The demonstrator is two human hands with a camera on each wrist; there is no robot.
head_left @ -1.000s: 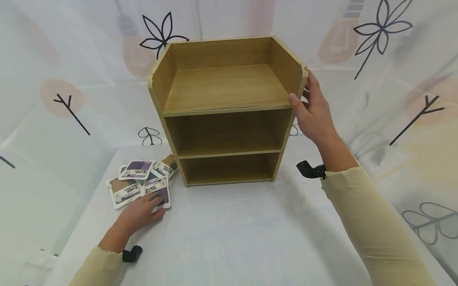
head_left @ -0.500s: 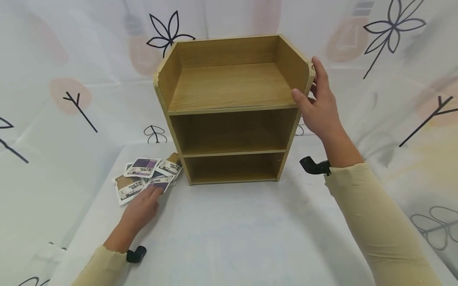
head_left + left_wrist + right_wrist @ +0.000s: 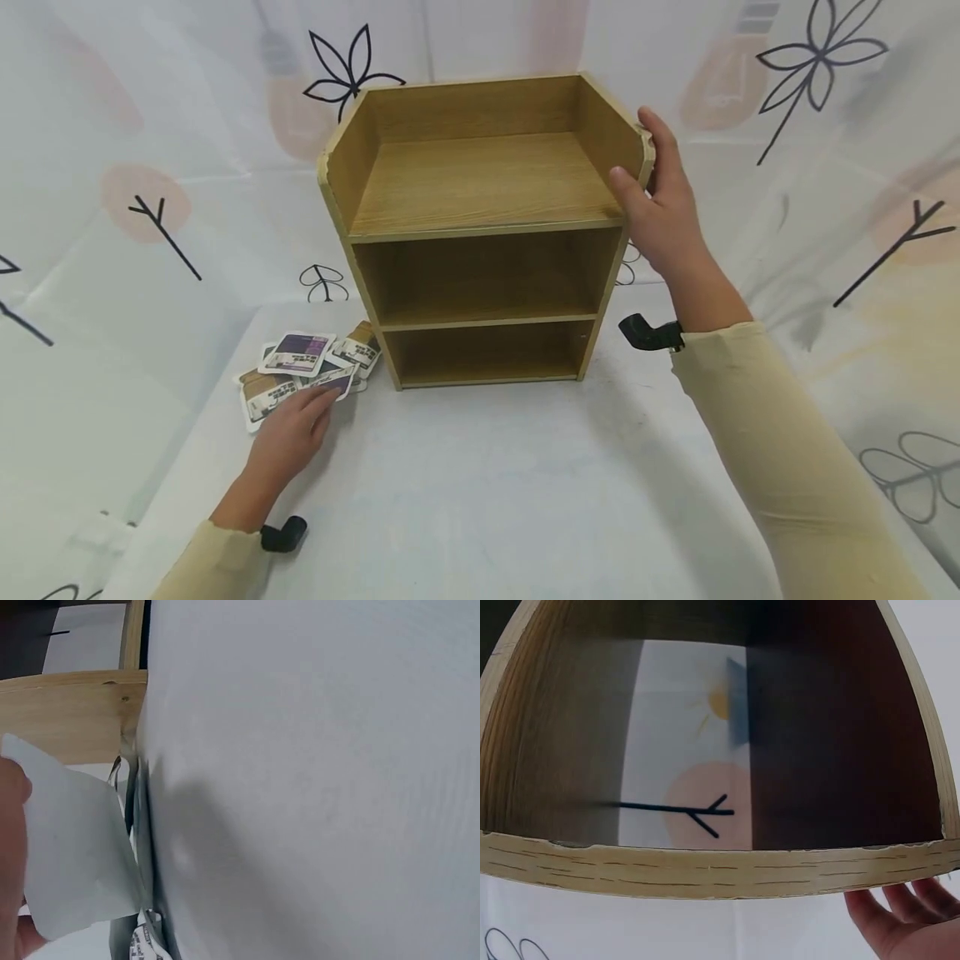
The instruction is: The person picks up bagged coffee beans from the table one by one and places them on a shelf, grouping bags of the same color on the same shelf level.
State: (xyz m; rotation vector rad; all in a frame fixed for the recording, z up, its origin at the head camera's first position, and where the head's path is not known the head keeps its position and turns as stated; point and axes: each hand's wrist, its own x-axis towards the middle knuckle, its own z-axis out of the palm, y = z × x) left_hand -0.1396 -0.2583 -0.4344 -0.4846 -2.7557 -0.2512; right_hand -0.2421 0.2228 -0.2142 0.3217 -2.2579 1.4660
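My left hand (image 3: 288, 433) pinches the near end of a purple-and-white flat packet (image 3: 335, 382). That end is raised off the heap, and its plain pale back shows in the left wrist view. Several similar packets (image 3: 297, 354) lie overlapping beside it, some brown-and-white, left of a small wooden shelf unit (image 3: 480, 179). My right hand (image 3: 663, 212) grips the shelf's upper right side panel, thumb at the front edge and fingers on the outer face. In the right wrist view its fingers (image 3: 874, 919) touch the panel near its edge.
The shelf unit has an open top tray and two compartments (image 3: 487, 279) below. It stands upright on a white-covered table (image 3: 487, 492). A white sheet with plant drawings (image 3: 817, 58) hangs behind and at both sides.
My left fingers lay on the packet a second ago; the packet's near end has since risen and tilted. My right hand has shifted slightly up along the side panel.
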